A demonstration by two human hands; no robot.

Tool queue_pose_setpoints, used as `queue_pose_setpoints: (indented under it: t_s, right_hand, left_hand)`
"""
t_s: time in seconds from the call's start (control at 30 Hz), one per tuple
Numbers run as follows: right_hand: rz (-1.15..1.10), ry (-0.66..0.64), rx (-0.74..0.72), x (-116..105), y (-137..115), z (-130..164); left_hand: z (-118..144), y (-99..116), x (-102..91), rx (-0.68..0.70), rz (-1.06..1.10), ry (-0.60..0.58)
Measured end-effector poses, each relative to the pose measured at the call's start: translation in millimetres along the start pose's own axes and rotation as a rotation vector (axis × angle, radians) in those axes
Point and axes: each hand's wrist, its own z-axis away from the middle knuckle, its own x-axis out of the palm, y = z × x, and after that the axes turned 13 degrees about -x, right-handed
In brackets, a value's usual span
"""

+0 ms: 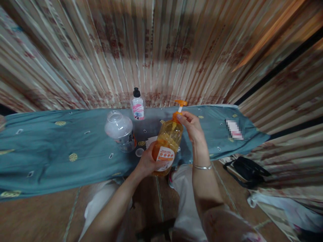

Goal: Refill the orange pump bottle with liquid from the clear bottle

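Left hand clasps orange pump bottle; right hand pinches its collar.

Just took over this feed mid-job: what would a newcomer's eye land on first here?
The orange pump bottle at centre, tilted, with the left hand gripping its base and the right hand at its pump collar. Behind it on the teal cloth stand a clear plastic jar and a small black-capped bottle near the curtain. A black bag lies on the floor at right.
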Motion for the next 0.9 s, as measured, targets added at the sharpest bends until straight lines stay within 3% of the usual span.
queue_pose_setpoints:
  t_s: [0.1,0.3,0.57,0.9]
  right_hand:
    - [-0.002,0.018,0.013,0.9,-0.4,0.7]
    - [-0.041,-0.087,0.014,1.7,-8.4,2.3]
    - [-0.005,0.019,0.018,4.3,0.0,-1.1]
    - [-0.012,-0.104,-0.003,0.4,-7.8,2.8]
  left_hand:
    - [0.5,0.3,-0.2,-0.001,0.011,-0.006]
    - [0.5,-0.4,-1.4,0.000,0.010,-0.008]
    - [-0.9,-3.8,-2.2,0.011,0.005,-0.023]
    - [0.8,0.1,-2.6,-0.026,0.021,-0.018]
